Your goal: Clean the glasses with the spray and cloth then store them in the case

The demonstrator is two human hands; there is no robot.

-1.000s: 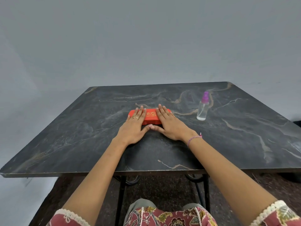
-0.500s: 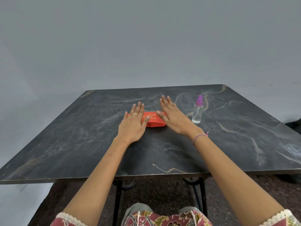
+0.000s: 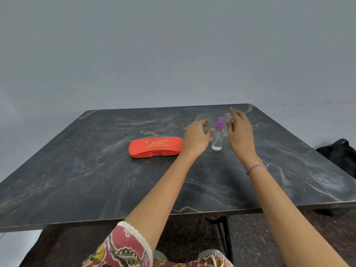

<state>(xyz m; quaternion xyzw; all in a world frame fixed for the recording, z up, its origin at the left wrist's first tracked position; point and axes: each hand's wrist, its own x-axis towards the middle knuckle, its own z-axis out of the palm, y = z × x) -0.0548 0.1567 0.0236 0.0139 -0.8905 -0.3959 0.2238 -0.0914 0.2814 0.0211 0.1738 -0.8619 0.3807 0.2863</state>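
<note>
A red glasses case [image 3: 155, 147] with gold lettering lies shut on the dark marble table [image 3: 96, 180]. To its right stands a small clear spray bottle [image 3: 217, 136] with a purple cap. My left hand [image 3: 196, 136] hovers just left of the bottle, fingers loosely spread, thumb close to the bottle. My right hand [image 3: 239, 130] hovers just right of it, fingers straight. Neither hand grips the bottle. No glasses or cloth are in view.
A black bag [image 3: 341, 155] lies on the floor past the table's right edge. The table's black metal legs [image 3: 223, 234] show below its front edge. A plain grey wall stands behind the table.
Both hands left the red case and moved right and forward to either side of the spray bottle. The case now lies uncovered.
</note>
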